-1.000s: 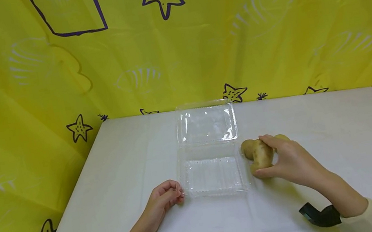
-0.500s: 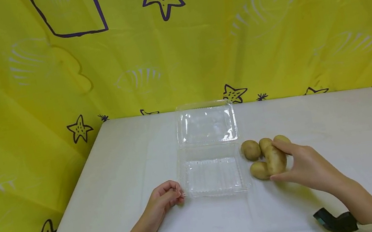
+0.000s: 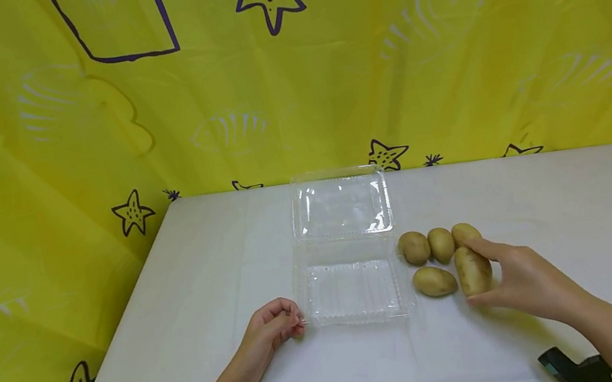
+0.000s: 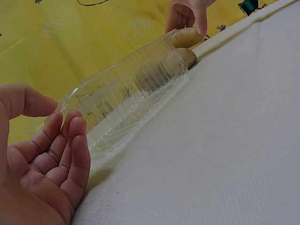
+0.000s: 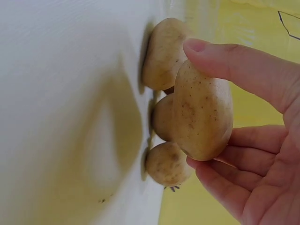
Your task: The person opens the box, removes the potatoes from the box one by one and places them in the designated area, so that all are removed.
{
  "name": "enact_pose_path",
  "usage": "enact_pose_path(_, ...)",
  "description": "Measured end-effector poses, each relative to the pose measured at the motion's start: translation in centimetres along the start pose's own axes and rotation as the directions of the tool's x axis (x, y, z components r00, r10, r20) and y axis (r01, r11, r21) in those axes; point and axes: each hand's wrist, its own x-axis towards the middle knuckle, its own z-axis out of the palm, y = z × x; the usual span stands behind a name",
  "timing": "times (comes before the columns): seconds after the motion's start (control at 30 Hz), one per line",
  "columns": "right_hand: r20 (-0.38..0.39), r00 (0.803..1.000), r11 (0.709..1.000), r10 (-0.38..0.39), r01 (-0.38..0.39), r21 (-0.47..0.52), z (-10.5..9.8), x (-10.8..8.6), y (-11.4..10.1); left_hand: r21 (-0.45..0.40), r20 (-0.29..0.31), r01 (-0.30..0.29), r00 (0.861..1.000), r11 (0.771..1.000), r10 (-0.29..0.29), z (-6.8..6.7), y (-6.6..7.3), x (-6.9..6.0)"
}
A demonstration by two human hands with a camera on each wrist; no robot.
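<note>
My right hand (image 3: 527,278) holds a long potato (image 3: 474,270) between thumb and fingertips. In the right wrist view that potato (image 5: 204,112) appears held off the cloth, in front of the other potatoes. An oval potato (image 3: 435,281) lies just left of it. Behind, in a row, are a rounder potato (image 3: 414,248), a small potato (image 3: 441,245) and a third potato (image 3: 464,233) partly behind my fingers. The clear plastic clamshell container (image 3: 351,292) lies unfolded, lid to the back. At its near left corner, my left hand (image 3: 272,333) pinches the rim with thumb and fingertips.
A white cloth (image 3: 339,376) covers the table. Yellow patterned curtain (image 3: 287,85) hangs behind and along the sides. The container's raised lid (image 3: 339,205) reaches close to the table's back edge. Dark wrist mounts (image 3: 573,368) sit on both forearms.
My right hand has moved right and slightly toward me with the long potato, from over the other potatoes to their right side, uncovering them. The left hand and container have stayed put.
</note>
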Motion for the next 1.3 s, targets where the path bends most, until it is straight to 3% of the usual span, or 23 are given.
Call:
enact_pose_path(0.13,0.008,1.000,1.000,-0.019,0.019,-0.009,0.3,-0.2,0.5,0.002,-0.003,0.002,1.000,1.000,-0.002,0.0,0.0,0.0)
enact_pose_path(0.37,0.048,0.999,1.000,0.015,-0.016,0.004,0.6,-0.2,0.9,-0.002,-0.003,0.004,1.000,1.000,-0.004,0.0,0.0,0.0)
enact_pose_path(1.3,0.064,0.998,1.000,0.028,-0.028,-0.002,1.5,-0.3,1.2,-0.004,-0.011,0.019,1.000,1.000,-0.019,0.1,0.1,-0.1)
